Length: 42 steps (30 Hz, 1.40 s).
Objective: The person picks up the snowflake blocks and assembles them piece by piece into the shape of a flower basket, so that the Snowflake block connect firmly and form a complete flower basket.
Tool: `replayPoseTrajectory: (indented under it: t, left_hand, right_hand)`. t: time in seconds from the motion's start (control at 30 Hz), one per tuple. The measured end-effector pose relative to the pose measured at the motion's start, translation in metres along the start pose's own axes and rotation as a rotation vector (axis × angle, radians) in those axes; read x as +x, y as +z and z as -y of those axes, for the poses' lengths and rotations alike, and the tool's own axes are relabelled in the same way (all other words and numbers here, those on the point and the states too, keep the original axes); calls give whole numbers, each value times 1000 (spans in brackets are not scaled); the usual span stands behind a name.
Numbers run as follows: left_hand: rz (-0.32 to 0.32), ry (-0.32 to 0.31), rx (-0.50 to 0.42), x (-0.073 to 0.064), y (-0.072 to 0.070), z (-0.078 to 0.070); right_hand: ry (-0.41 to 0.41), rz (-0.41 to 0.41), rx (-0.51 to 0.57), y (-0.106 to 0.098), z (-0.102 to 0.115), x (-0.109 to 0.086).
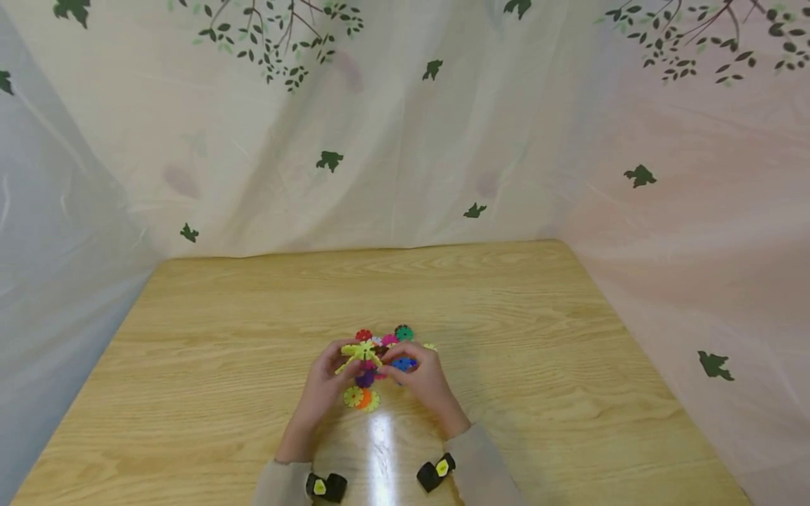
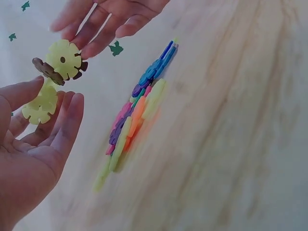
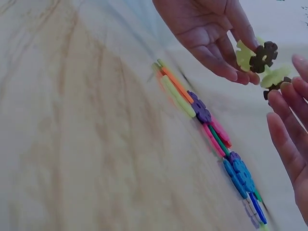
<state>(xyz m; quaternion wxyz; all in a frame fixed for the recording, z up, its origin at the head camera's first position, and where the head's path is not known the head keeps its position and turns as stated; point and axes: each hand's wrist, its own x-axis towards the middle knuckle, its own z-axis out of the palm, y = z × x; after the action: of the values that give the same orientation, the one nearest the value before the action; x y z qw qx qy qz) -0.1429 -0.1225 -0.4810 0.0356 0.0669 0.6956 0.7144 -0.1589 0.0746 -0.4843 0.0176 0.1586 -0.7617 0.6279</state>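
Observation:
My left hand [image 2: 38, 149] pinches a yellow notched flower-shaped disc [image 2: 39, 107] between thumb and fingers. Joined above it are a brown disc [image 2: 48, 71] and another yellow disc [image 2: 63, 58], set at angles to each other. In the right wrist view, my right hand [image 3: 293, 125] has its thumb and fingertips about a second brown disc [image 3: 273, 89] at the end of this joined piece. The head view shows both hands close together over a small group of discs, the yellow piece [image 1: 363, 351] raised between them; the right fingertips are partly hidden there.
Loose flower discs lie on the wooden table [image 1: 221, 365] below the hands: purple [image 3: 200, 108], orange [image 3: 177, 84], blue [image 1: 403, 363], green [image 1: 403, 333], red [image 1: 363, 335] and others, some overlapping. A leaf-printed curtain [image 1: 392, 140] hangs around the table's back and sides.

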Motion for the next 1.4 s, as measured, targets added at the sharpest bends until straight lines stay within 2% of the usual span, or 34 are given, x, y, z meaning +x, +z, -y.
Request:
replayPoseTrajectory:
  t: [0.07,0.13,0.23,0.33,0.4,0.47,0.57,0.67,0.73,0.87,0.93,1.0,1.07,1.17,1.4]
  left_hand:
    - [-18,-6,-10,0,0,0]
    - [-29,-2,-18,0,-1,-1]
    - [-32,22,-19,1,-3,0]
    - [-35,42,-30,2,-5,0]
    - [-36,52,-41,2,-6,0]
    - [-32,58,-56,2,-7,-1]
    - [-24,55,-81,2,-8,-2]
    - [-13,30,-101,1,-8,-3]
    - [-4,3,-106,1,-8,-4]
    - [40,-38,-102,-1,-8,-5]
    - [86,-37,-96,-1,-8,-6]
    - [144,-22,-94,-2,-8,-5]
    - [198,-1,-95,-2,-8,-5]
    - [235,33,-89,-3,-8,-3]
    - [242,63,-71,-2,-9,-1]
  right_hand:
    - [36,-20,-3,-3,-4,2]
    - [49,-59,-52,-7,-5,4]
    - [68,-90,-238,-13,-9,7]
    - [89,-20,-470,-18,-12,9]
    - [102,43,-583,-20,-13,10]
    - [112,85,-653,-20,-14,10]
    - [130,95,-673,-20,-14,10]
    - [128,64,-626,-19,-14,10]
    - [125,25,-546,-19,-13,10]
    - [150,-54,-268,-17,-12,10]
    - [153,-66,-125,-15,-10,9]
    - [137,-58,-39,-13,-9,8]
    - [122,-39,6,-11,-8,8]
    - [104,-20,21,-9,-6,7]
    - [58,25,58,-8,-4,5]
